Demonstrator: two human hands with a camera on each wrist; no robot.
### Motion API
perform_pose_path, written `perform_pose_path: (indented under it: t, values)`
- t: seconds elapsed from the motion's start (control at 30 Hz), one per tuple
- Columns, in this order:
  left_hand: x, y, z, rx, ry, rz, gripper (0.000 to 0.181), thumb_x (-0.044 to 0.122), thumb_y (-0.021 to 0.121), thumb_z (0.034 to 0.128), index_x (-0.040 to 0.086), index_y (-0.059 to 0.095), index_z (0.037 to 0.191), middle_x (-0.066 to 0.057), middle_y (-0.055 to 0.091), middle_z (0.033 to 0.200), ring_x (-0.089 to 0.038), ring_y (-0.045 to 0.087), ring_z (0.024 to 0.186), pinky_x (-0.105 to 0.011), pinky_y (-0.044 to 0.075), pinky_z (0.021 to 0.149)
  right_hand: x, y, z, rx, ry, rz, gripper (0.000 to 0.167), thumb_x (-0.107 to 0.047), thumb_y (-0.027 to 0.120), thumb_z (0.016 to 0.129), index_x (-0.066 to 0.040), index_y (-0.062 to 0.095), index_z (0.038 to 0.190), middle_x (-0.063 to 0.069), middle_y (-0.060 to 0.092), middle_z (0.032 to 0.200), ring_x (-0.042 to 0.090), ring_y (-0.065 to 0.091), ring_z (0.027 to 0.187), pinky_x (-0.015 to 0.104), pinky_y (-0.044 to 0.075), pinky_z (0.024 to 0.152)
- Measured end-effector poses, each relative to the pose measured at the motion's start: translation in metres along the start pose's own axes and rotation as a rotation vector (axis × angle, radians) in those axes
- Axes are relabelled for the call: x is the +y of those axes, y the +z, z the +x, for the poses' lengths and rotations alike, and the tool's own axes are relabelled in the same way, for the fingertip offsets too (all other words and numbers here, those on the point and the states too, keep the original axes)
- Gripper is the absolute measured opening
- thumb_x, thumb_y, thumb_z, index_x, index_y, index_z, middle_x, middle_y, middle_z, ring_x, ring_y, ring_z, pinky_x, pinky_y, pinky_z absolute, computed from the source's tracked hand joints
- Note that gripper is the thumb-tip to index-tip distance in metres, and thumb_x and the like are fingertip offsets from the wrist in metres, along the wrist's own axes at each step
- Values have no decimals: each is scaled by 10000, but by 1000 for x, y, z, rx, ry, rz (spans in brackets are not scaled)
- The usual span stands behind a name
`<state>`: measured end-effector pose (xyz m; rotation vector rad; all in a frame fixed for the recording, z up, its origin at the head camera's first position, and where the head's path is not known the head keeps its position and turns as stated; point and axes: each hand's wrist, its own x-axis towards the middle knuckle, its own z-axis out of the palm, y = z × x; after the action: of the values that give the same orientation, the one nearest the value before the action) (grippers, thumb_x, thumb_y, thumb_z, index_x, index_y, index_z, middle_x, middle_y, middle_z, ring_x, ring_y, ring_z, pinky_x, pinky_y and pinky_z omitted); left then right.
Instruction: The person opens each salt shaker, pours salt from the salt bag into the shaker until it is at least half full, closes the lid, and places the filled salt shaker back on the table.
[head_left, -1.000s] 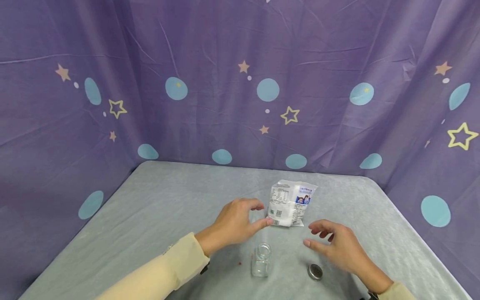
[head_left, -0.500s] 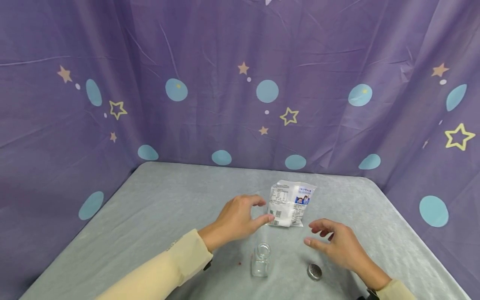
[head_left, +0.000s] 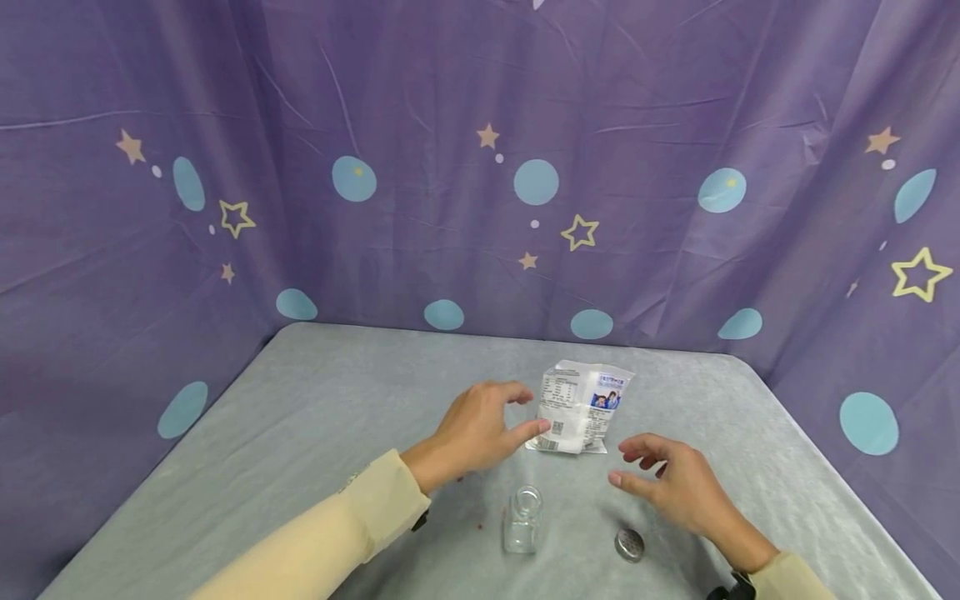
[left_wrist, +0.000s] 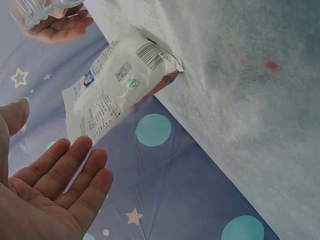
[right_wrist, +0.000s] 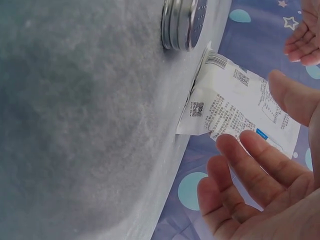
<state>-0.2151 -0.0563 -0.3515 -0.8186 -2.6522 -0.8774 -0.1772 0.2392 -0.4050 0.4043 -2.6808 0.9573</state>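
Observation:
My left hand (head_left: pixel 483 425) hovers beside a white printed pouch (head_left: pixel 576 408), fingers loosely bent and apart, with nothing in its grasp. Over the table's right part, my right hand (head_left: pixel 678 487) is held the same way, also holding nothing. The pouch stands upright on the cloth; barcodes and small print show on it in the left wrist view. Nearer the person is a small clear glass jar (head_left: pixel 521 532) without a lid. To its right lies a round metal shaker lid (head_left: pixel 629 544), whose holes show in the right wrist view (right_wrist: pixel 182 24).
A pale grey-blue cloth (head_left: pixel 337 417) covers the table. Tiny red specks (head_left: pixel 480 526) lie on it left of the jar. A purple curtain (head_left: pixel 420 233) with stars and blue dots hangs at the back and sides.
My left hand has shifted slightly forward, uncovering another red speck near its wrist. My right hand has hardly moved. Pouch, jar and lid stay where they were.

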Motion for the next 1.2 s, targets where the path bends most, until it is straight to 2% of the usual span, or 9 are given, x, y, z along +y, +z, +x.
perform_pose_path:
  t: [0.4,1.03,1.2]
  values:
    - [1,1,6,-15,-35,-19,464,454,736,939,137,701,1275,-16,725,1219,-229,645,1154,-425,511,965,4,2,7,3,24,12,358,-307,887,806,-101,750,1064,20,752,997,262,660,913,365,555,744]
    - [-5,2,21,10,-42,8,455,451,741,935,138,703,1264,-1,721,1215,-230,644,1166,-413,506,979,10,3,16,-5,78,15,401,-330,896,796,-100,747,1090,42,750,1037,259,664,915,434,537,773]
    - [-4,3,24,11,-37,14,459,449,745,933,133,704,1263,-2,720,1218,-228,640,1174,-412,503,986,11,3,18,-2,90,13,409,-343,895,798,-102,749,1095,28,751,1041,253,663,925,404,527,766]
